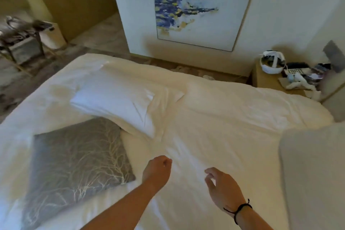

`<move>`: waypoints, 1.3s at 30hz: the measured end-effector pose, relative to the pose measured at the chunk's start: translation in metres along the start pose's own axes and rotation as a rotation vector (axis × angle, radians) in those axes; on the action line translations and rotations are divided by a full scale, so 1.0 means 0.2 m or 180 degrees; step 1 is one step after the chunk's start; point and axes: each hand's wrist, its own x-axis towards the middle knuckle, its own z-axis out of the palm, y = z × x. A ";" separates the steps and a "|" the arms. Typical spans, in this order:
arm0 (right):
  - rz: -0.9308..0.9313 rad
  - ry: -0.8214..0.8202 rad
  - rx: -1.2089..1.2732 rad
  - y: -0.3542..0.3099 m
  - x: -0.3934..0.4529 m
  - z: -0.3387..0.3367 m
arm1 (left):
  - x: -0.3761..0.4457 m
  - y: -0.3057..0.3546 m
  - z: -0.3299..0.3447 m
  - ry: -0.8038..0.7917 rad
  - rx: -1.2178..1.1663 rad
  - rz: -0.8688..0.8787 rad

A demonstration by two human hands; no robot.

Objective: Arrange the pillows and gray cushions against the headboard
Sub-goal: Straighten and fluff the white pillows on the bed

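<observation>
A gray cushion (74, 166) with a pale branch pattern lies flat on the white bed at the lower left. A white pillow (119, 102) lies above it, its lower edge overlapping the cushion's top right corner. My left hand (158, 169) hovers over the sheet just right of the cushion, fingers curled into a loose fist, holding nothing. My right hand (222, 186), with a black band at the wrist, hangs over the sheet with fingers loosely bent and empty. The padded pale headboard (313, 173) shows at the right edge.
The white duvet (233, 110) covers the bed. A wooden nightstand (265, 78) with a headset, phone and clutter stands at the far right. A large abstract painting (196, 5) leans on the wall beyond the bed. A luggage rack (24, 41) stands at the far left.
</observation>
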 end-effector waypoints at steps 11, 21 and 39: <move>-0.0739 -0.0474 -0.0963 -0.77 0.86 0.59 | 0.54 -1.20 -0.50 0.1323 0.0530 -0.0451; -0.1327 0.0076 -0.2300 -1.06 1.66 1.10 | 1.04 -1.72 -0.27 0.1274 0.1627 -0.0447; -0.1255 0.0219 -0.2215 -1.10 2.19 1.15 | 1.20 -1.90 -0.11 0.1687 0.1726 -0.0194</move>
